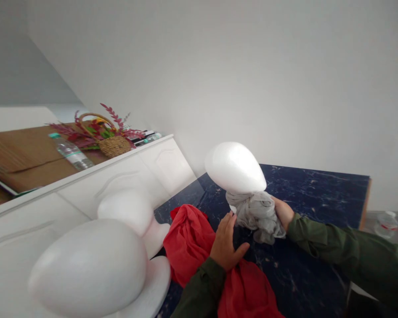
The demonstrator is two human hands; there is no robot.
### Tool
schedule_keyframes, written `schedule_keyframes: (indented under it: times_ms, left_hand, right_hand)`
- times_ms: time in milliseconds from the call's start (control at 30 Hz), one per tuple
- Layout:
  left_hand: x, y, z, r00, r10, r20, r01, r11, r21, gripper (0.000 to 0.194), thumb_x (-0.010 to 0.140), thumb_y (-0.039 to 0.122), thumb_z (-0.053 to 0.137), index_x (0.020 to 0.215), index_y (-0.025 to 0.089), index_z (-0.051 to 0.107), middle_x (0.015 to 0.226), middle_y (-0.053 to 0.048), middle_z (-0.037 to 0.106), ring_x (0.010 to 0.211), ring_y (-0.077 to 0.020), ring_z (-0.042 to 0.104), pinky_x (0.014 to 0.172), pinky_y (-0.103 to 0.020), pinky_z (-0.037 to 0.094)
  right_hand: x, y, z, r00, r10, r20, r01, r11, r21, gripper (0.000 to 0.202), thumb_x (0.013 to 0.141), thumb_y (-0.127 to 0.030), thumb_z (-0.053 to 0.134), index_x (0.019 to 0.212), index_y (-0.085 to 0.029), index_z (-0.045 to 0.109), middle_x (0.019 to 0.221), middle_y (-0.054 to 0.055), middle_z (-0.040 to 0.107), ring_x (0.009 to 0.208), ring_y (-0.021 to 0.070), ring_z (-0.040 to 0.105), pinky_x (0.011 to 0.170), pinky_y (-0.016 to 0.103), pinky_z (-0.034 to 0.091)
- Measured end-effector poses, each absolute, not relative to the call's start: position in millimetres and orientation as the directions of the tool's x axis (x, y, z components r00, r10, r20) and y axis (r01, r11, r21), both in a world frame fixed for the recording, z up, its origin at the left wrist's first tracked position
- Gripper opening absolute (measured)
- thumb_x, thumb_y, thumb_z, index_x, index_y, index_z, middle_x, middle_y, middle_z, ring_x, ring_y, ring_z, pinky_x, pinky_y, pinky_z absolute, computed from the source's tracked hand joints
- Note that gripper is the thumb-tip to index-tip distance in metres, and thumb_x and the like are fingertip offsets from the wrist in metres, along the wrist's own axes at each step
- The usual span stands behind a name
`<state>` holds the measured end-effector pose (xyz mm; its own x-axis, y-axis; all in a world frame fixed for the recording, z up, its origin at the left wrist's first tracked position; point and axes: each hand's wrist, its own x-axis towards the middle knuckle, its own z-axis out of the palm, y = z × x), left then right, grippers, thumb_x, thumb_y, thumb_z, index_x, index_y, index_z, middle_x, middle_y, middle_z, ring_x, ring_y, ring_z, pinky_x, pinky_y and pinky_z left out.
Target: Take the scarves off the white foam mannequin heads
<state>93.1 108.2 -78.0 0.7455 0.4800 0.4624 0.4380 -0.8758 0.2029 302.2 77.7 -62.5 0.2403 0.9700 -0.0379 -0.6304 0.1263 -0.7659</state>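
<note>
A white foam mannequin head [235,165] stands on the dark blue table, with a bunched grey scarf [257,214] wrapped around its neck. My right hand [283,212] grips the right side of the scarf; most of its fingers are hidden behind the folds. On the other side, my left hand [229,243] is open, its fingers stretched out and thumb apart. Its fingertips touch or nearly touch a small white tag [232,209] at the scarf's edge. Red cloth [189,240] lies crumpled beneath and around my left hand and forearm.
Two more white mannequin heads, a nearer one [89,267] and a farther one [128,210], stand at the left. White cabinets [135,176] carry brown cardboard, a plastic bottle [71,151] and a flower basket [114,145]. Beyond the marbled table's [318,194] right edge sits a clear jug [386,224].
</note>
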Motion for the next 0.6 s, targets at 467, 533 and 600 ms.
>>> schedule_keyframes:
  times_ms: [467, 533, 600]
  left_hand:
    - [113, 92, -76, 0.638, 0.698, 0.327, 0.118, -0.508, 0.853, 0.050, 0.075, 0.047, 0.048, 0.111, 0.014, 0.040, 0.106, -0.008, 0.054, 0.096, -0.0212, 0.052, 0.083, -0.033, 0.041]
    - [115, 96, -76, 0.584, 0.765, 0.269, 0.117, -0.408, 0.905, 0.042, 0.074, 0.037, 0.053, 0.107, 0.014, 0.042, 0.103, -0.007, 0.057, 0.094, -0.0196, 0.053, 0.082, -0.031, 0.042]
    - [115, 100, -77, 0.547, 0.806, 0.227, 0.173, -0.374, 0.911, 0.032, 0.072, 0.026, 0.055, 0.101, 0.014, 0.046, 0.099, -0.006, 0.058, 0.092, -0.0181, 0.054, 0.081, -0.030, 0.042]
  right_hand:
    - [271, 18, -67, -0.179, 0.805, 0.566, 0.596, 0.546, -0.589, 0.026, 0.081, -0.031, 0.045, 0.101, -0.020, 0.058, 0.099, 0.006, 0.059, 0.092, 0.0205, 0.051, 0.088, 0.037, 0.034]
    - [276, 22, -66, -0.192, 0.831, 0.521, 0.548, 0.532, -0.646, 0.025, 0.083, -0.031, 0.040, 0.084, -0.020, 0.062, 0.080, 0.004, 0.062, 0.076, 0.0169, 0.054, 0.076, 0.031, 0.040]
    - [285, 33, -68, -0.086, 0.894, 0.440, 0.496, 0.421, -0.760, 0.033, 0.083, -0.035, 0.039, 0.066, -0.018, 0.061, 0.063, 0.003, 0.059, 0.062, 0.0141, 0.052, 0.061, 0.025, 0.041]
